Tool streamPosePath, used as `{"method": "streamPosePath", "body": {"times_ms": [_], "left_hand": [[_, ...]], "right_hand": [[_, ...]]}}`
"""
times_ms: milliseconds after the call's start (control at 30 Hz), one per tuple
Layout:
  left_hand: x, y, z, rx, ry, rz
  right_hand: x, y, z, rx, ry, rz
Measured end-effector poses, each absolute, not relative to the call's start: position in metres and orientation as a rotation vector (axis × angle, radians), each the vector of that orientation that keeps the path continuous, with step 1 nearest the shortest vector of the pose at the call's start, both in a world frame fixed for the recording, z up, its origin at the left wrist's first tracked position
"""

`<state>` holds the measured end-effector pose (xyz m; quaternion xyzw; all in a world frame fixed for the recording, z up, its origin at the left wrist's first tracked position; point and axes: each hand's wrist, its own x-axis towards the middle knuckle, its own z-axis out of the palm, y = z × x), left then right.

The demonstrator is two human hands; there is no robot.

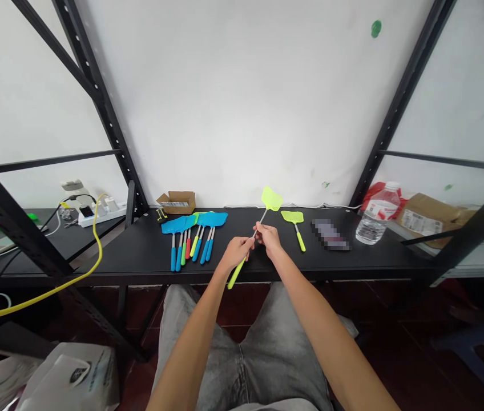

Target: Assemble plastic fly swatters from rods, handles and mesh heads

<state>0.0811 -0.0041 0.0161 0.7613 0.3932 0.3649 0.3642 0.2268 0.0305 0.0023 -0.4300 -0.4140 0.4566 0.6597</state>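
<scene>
A yellow-green fly swatter [271, 198] is held slantwise over the black table, its head up to the right and its handle down to the left. My left hand [239, 250] is closed around it where the metal rod meets the handle. Just above, my right hand [267, 237] pinches the rod. Another yellow-green fly swatter [292, 217] lies on the table to the right. On the left, several fly swatters [214, 220] with mostly blue heads lie overlapping, their blue, green, red and yellow handles toward me.
A small open cardboard box [182, 202] stands at the back left. To the right are a blurred-out flat object [330, 234] and a water bottle [378, 214]. Black shelf posts [113, 125] flank the table [139, 245], and a yellow cable [96, 251] crosses its left side.
</scene>
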Motion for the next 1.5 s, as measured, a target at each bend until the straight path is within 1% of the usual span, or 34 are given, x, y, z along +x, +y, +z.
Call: {"method": "streamPosePath", "body": {"times_ms": [367,700,933,1100,1333,1500], "left_hand": [[0.081,-0.004,0.018,1.951,1.009,0.879],[0.077,-0.007,0.022,1.936,0.913,0.830],[0.075,-0.011,0.024,1.896,0.858,0.825],[0.075,-0.012,0.025,1.876,0.829,0.841],[0.077,-0.007,0.018,1.828,0.861,0.927],[0.078,-0.003,0.014,1.880,0.872,0.938]], "right_hand": [[0.230,0.033,0.005,-0.936,-0.798,1.075],[0.233,0.035,0.009,-0.896,-0.592,1.097],[0.235,0.036,0.010,-0.882,-0.583,1.094],[0.239,0.029,0.003,-0.784,-0.781,1.106],[0.237,0.016,0.000,-0.837,-1.396,1.119],[0.237,0.017,-0.001,-0.845,-1.397,1.094]]}}
